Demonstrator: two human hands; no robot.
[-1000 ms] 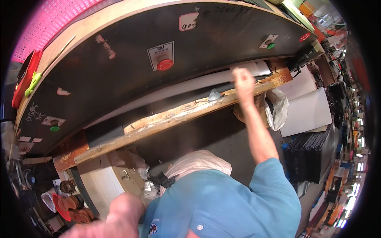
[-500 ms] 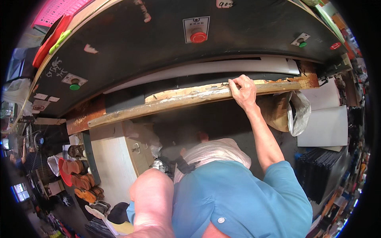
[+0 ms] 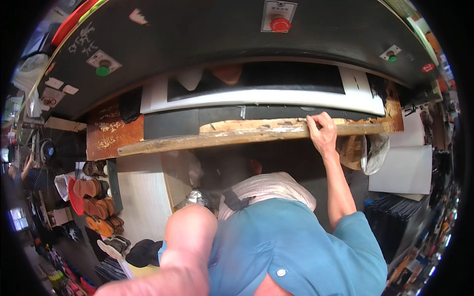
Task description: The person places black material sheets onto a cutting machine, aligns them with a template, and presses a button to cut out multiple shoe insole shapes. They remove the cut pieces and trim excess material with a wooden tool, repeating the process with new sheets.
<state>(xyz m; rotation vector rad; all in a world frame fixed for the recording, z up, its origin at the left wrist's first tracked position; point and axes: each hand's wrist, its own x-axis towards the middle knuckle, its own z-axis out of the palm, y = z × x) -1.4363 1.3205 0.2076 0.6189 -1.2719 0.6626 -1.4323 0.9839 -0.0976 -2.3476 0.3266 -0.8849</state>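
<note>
My right hand point(image 3: 323, 133) is closed over a worn wooden rail point(image 3: 247, 137) along the front of a black machine, its fingers curled at the back edge. A light wood strip point(image 3: 256, 125) with chipped edges lies just behind the rail. Beyond it, a white-edged board point(image 3: 276, 98) carries a black sheet point(image 3: 276, 81). A grey rounded piece point(image 3: 190, 79) and a brown rounded piece point(image 3: 228, 74) show partly from under the machine's black front panel point(image 3: 187, 34). My left arm point(image 3: 190, 232) is bent at lower left, its forearm blurred, and my left hand is out of sight.
The panel has a red button point(image 3: 280, 25) and green buttons point(image 3: 102, 69). Stacked brown sole-shaped pieces point(image 3: 101, 207) stand at left beside a pale cabinet point(image 3: 138, 197). An open sack point(image 3: 376, 153), white sheets point(image 3: 402, 170) and stacked black sheets point(image 3: 395, 222) are at right.
The view has shifted, and more of the white-edged board and its black sheet shows, with two rounded pieces on it. My right hand stays on the rail. My left forearm has swung outward, leftward.
</note>
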